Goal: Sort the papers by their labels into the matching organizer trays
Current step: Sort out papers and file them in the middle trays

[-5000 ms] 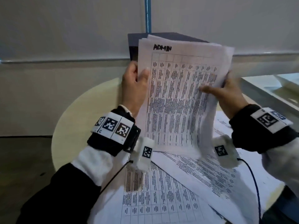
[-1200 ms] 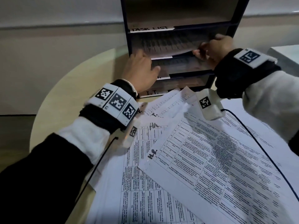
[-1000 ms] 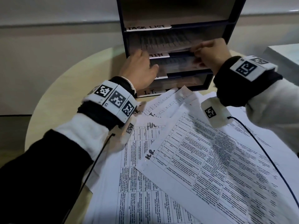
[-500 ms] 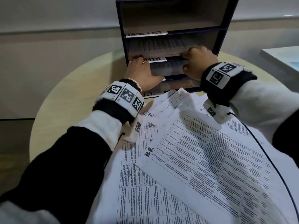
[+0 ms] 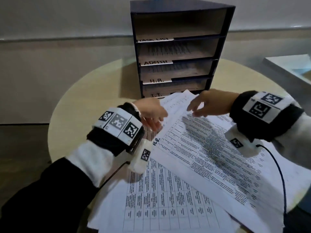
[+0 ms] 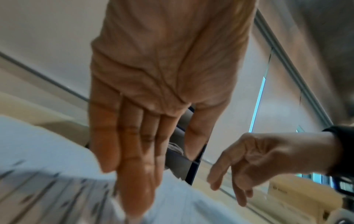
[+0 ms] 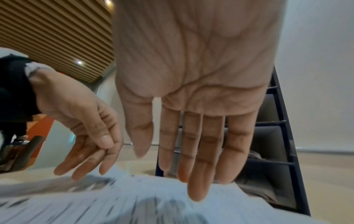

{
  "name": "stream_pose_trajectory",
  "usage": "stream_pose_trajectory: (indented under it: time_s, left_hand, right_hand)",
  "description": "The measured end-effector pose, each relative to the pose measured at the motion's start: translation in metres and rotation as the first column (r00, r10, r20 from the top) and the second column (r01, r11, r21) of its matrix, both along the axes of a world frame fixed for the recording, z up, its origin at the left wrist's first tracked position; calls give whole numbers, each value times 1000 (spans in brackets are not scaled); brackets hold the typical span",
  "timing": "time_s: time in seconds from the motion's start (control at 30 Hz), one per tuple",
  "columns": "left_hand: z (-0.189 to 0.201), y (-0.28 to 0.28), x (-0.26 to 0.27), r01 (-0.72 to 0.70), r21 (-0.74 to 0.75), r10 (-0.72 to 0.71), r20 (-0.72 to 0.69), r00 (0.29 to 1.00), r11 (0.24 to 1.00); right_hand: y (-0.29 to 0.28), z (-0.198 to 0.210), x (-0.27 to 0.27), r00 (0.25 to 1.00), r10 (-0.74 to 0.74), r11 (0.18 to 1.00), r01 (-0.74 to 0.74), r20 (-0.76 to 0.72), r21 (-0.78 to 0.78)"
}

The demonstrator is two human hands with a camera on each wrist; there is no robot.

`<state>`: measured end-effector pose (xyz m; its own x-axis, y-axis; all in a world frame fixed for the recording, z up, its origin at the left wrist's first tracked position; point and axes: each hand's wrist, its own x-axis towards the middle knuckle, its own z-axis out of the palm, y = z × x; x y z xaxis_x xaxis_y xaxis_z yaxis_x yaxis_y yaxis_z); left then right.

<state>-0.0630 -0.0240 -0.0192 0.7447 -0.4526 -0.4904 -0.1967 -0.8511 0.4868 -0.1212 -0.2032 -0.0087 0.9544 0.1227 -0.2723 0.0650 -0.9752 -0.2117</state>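
Both hands hover empty over the loose papers spread on the round bench (image 5: 70, 115), fingers straight and relaxed, gripping nothing. The left hand (image 5: 151, 113) hangs above the left edge of the pile, and the left wrist view shows its palm flat with the fingertips (image 6: 138, 201) pointing down at the sheets; I cannot tell whether they touch the paper. The right hand (image 5: 210, 105) is spread just above the far end of the top sheet, with its fingers (image 7: 197, 181) reaching down toward the paper. That top sheet, marked H.R. (image 5: 210, 158) at its near left corner, lies skewed across the pile: its long axis runs from the far left, close to the organizer (image 5: 181, 19), down toward the near right. The label corner sits just below the left hand, so the left hand is the nearer one to that corner, while the right hand stands over the far short edge. The organizer stands upright at the back of the bench, directly beyond both hands, its trays stacked and labelled from the top TASK LIST, ADMIN, H.R. and I.T. The H.R. tray (image 5: 176, 73), third from the top, already holds some paper and opens toward the person. The likely next move is to lift the H.R. sheet and feed it forward, short edge first, into that tray.
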Motion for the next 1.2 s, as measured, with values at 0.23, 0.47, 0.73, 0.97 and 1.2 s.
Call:
stream_pose_trajectory:
  time_s: [0.23, 0.47, 0.73, 0.97, 1.2]
  left_hand:
    - [-25, 10, -20, 244, 308, -268, 39, 963, 920]
    - [-21, 15, -28, 402, 138, -421, 149, 895, 905]
    - [-19, 46, -2, 95, -76, -71, 267, 961, 993]
    - [-27, 58, 8, 66, 98, -94, 315, 944, 993]
    - [-28, 68, 9, 110, 84, -133, 367, 921, 990]
  right_hand:
    - [6, -41, -20, 999, -22, 1000, 22, 33, -7]
    - [25, -37, -25, 992, 105, 992, -101, 69, -71]
    - [36, -40, -19, 989, 131, 987, -123, 72, -102]
    - [37, -48, -18, 981, 136, 987, -122, 142, -100]
    - [40, -56, -16, 973, 158, 978, -132, 166, -160]
